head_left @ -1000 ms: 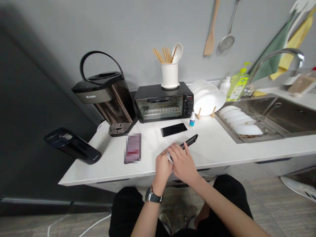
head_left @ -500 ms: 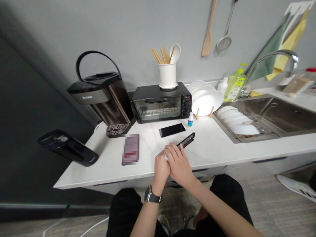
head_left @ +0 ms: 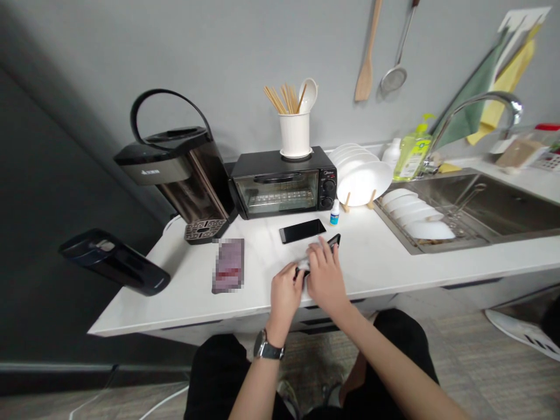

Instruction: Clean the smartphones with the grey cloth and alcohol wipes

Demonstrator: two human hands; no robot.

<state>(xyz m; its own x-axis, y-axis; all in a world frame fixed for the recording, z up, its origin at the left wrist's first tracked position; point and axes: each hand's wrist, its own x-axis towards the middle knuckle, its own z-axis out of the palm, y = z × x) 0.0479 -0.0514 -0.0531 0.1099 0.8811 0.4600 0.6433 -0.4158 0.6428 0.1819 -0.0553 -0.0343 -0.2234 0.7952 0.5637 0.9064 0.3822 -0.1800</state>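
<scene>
My left hand (head_left: pixel 285 293) pinches the near end of a black smartphone (head_left: pixel 335 239), held just above the counter's front part. Over the middle of that phone lies my right hand (head_left: pixel 324 277), its fingers bent round a small pale cloth (head_left: pixel 303 264) pressed to the surface. Most of the phone is covered by the right hand, and the cloth shows only in part. Beyond the hands, a second phone (head_left: pixel 303 231) lies flat with its dark screen up. A small white bottle with a blue label (head_left: pixel 335 213) stands beside it.
On the white counter (head_left: pixel 258 294), a blurred-out purple item (head_left: pixel 229 265) lies to the left. A dark cylindrical appliance (head_left: pixel 116 262) and a water dispenser (head_left: pixel 192 175) stand further left. Behind are a toaster oven (head_left: pixel 280 186) and racked plates (head_left: pixel 365 182); right is the sink (head_left: pixel 503 204).
My right hand has slid right and forward along the phone, away from the left hand. The phone's near end now shows in my left fingers. The view has shifted slightly.
</scene>
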